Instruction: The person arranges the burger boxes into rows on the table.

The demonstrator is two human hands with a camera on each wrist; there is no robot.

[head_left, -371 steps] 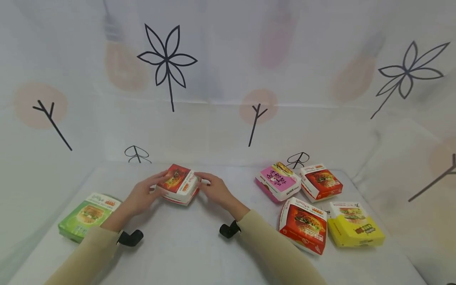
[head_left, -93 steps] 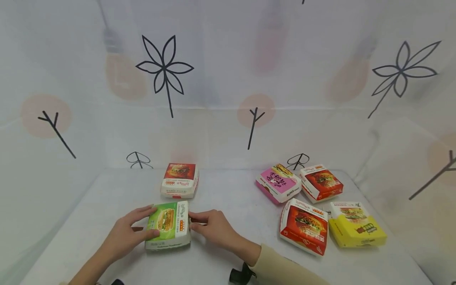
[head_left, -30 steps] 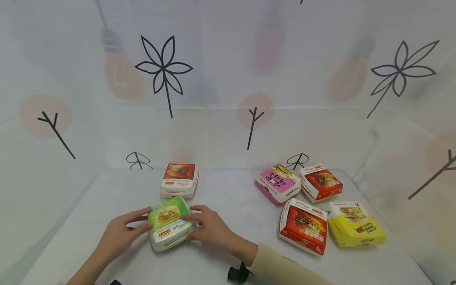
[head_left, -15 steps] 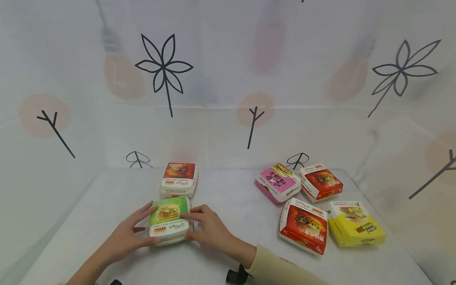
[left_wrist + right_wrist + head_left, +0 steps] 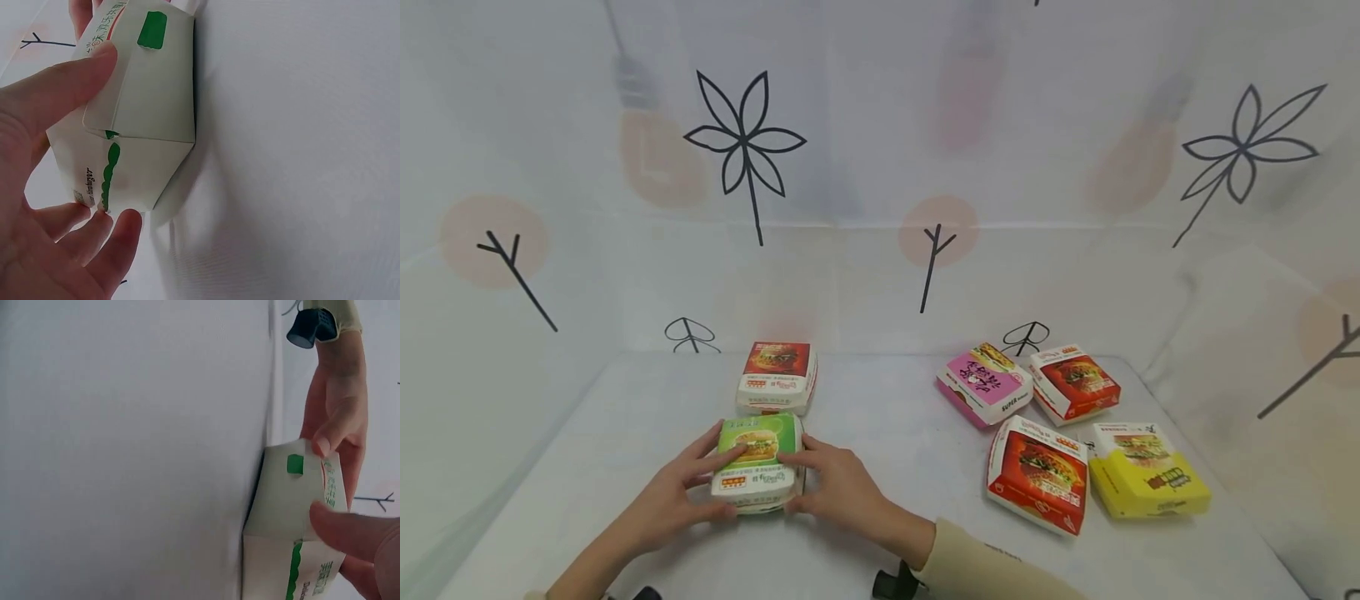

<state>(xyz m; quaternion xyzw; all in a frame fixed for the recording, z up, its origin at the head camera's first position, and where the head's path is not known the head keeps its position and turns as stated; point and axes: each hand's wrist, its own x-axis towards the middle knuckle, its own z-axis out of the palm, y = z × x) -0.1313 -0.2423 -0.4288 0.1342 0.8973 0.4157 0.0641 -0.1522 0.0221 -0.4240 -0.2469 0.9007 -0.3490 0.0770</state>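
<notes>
A green-and-white burger box (image 5: 758, 477) sits on the white table, left of the middle, its burger picture facing up. My left hand (image 5: 673, 500) holds it from the left, with a finger on the lid and the thumb at the near side. From the right, my right hand (image 5: 850, 492) grips the same box, one finger on its top edge and the thumb (image 5: 344, 531) on the near face. Directly behind stands a red-and-white burger box (image 5: 777, 379), very close to the green one; whether they touch I cannot tell.
To the right lie a pink burger box (image 5: 985, 385), a red burger box (image 5: 1075, 383) behind, a larger-looking red one (image 5: 1037, 475) nearer, and a yellow one (image 5: 1150, 475). A white patterned cloth (image 5: 865, 283) hangs behind the table (image 5: 880, 400).
Earlier both hands held the red-and-white box at the back while the green box lay far left. Since then the green box has come in front of it and been turned square, its white part nearest me.
</notes>
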